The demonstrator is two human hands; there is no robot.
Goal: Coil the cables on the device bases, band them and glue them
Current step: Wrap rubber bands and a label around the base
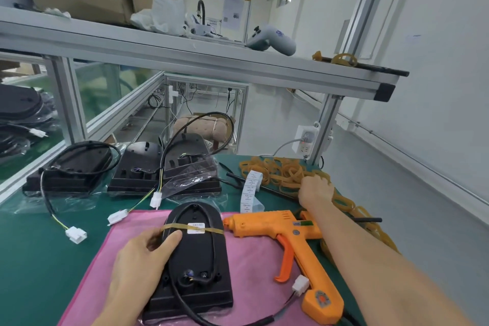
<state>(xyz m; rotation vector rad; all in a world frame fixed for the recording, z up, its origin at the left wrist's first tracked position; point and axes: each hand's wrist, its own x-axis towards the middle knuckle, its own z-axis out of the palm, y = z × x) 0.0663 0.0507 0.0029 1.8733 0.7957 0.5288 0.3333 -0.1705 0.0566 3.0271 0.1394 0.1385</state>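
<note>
A black device base (194, 259) lies on the pink cloth (251, 267) in front of me. Its black cable runs around its top, and one tan rubber band (211, 229) crosses it over a white label. My left hand (143, 262) grips the base's left edge, thumb on top. The cable's tail ends in a white connector (300, 284) beside the orange glue gun (293, 246), which lies on the cloth. My right hand (315, 190) reaches into the pile of tan rubber bands (285, 171) at the right, fingers closed in the pile.
Three more black bases (148, 167) with loose cables and white connectors sit at the back of the green mat. A strip of white labels (250, 190) and a black rod lie beside the bands. A metal shelf crosses overhead. A power strip hangs on the right post.
</note>
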